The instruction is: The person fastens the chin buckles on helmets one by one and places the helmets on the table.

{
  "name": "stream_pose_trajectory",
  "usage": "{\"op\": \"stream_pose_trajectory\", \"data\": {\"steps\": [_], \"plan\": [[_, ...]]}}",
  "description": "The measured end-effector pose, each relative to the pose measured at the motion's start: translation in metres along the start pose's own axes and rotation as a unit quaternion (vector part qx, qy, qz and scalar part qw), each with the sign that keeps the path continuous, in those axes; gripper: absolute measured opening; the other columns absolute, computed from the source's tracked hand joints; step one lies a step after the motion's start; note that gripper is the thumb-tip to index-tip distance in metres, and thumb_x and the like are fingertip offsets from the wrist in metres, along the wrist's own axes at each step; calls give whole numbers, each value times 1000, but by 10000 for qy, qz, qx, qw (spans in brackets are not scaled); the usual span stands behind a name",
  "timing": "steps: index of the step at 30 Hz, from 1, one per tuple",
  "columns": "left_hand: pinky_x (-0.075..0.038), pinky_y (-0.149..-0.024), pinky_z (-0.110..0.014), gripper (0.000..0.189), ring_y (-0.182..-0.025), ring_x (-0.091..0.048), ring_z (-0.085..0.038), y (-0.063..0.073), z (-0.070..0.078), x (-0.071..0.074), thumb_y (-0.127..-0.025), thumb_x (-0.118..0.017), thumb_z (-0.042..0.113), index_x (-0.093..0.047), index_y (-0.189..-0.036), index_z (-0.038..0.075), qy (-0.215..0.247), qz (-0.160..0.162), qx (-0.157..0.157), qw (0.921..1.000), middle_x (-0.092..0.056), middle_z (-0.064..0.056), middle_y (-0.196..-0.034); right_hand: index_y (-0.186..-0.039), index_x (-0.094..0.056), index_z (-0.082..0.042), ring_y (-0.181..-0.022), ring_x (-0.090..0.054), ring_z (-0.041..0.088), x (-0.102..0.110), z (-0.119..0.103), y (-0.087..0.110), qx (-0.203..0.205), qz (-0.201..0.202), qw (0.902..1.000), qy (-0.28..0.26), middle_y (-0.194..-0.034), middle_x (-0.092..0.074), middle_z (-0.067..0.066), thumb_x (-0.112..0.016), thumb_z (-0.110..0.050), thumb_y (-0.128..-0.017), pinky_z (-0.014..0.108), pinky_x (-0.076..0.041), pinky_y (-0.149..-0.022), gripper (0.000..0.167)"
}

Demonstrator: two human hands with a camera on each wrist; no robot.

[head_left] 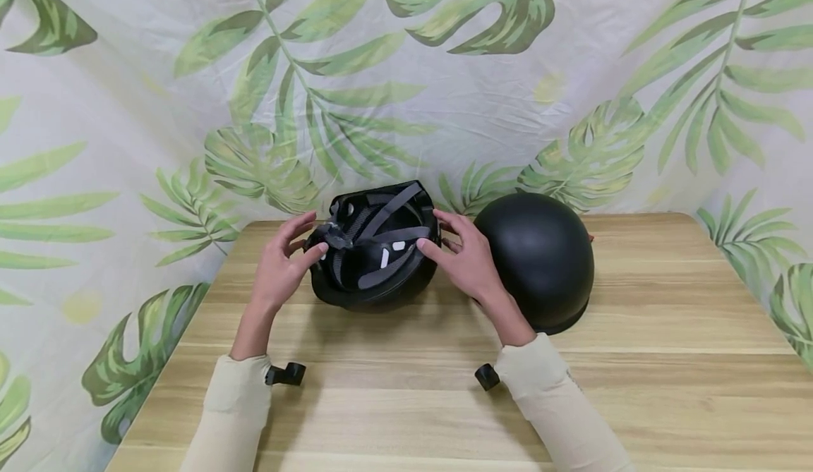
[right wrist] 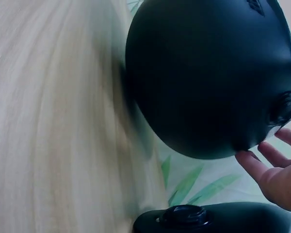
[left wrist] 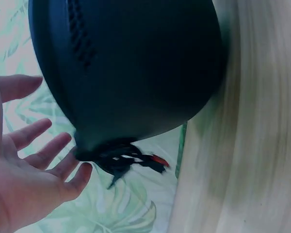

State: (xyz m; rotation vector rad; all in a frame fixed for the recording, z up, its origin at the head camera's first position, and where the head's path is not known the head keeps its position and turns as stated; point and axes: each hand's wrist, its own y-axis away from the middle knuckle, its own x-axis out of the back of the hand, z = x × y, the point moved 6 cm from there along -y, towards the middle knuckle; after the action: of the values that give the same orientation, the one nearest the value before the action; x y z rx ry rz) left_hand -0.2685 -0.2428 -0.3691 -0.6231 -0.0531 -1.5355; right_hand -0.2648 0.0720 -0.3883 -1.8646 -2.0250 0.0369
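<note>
A black helmet (head_left: 381,295) lies tilted between both hands, its opening turned up and toward me. Grey webbing straps (head_left: 390,211) cross its inside, and white patches show on the lining. My left hand (head_left: 282,260) holds the left end, thumb over the rim and fingers behind it; in the left wrist view the fingertips are right at the rim. On the opposite end my right hand (head_left: 464,253) grips the rim, its thumb toward the inside. A round black knob (right wrist: 285,108) shows above the right fingers. A black buckle (left wrist: 157,162) with red hangs beyond the shell.
Close beside my right hand, a second black helmet (head_left: 536,260) stands dome up on the wooden table (head_left: 667,359), with a bit of red at its far right edge. A leaf-patterned cloth (head_left: 381,105) hangs behind the table. Small black devices (head_left: 486,377) stick out from both cuffs.
</note>
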Motion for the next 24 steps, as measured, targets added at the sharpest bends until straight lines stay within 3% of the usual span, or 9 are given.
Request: {"op": "stream_pose_trajectory", "data": {"steps": [8, 14, 21, 24], "plan": [[-42, -116, -59, 64, -148, -44, -40, -1, -16, 9, -99, -72, 10, -47, -158, 5, -221, 91, 487, 9985, -47, -20, -160, -151, -58, -11, -137, -58, 30, -4, 12, -1, -309, -106, 9992, 247, -150, -55, 9, -74, -26, -101, 48, -54, -107, 55], [-43, -115, -56, 58, -143, -51, -39, -1, -24, 14, -100, -71, 10, -52, -155, 3, -291, 191, 486, 9982, -56, -21, -153, -153, -55, -11, -138, -57, 30, -6, 16, 1, -467, -104, 9988, 93, -153, -54, 8, -71, -26, -102, 49, -53, -109, 56], [-46, -102, -20, 48, -136, -58, -35, 1, -27, 14, -102, -70, 15, -61, -148, 5, -377, 156, 521, 9978, -61, -16, -149, -153, -55, -13, -138, -57, 31, -5, 18, 4, -535, -49, 9984, 184, -154, -54, 8, -71, -26, -102, 50, -52, -110, 55], [-47, -105, -22, 47, -136, -59, -34, 0, -25, 13, -102, -70, 14, -61, -147, 5, -373, 230, 508, 9977, -62, -16, -147, -152, -56, -13, -137, -59, 32, -4, 15, 8, -547, -26, 9980, 317, -153, -55, 8, -71, -27, -102, 51, -54, -107, 54]]}}
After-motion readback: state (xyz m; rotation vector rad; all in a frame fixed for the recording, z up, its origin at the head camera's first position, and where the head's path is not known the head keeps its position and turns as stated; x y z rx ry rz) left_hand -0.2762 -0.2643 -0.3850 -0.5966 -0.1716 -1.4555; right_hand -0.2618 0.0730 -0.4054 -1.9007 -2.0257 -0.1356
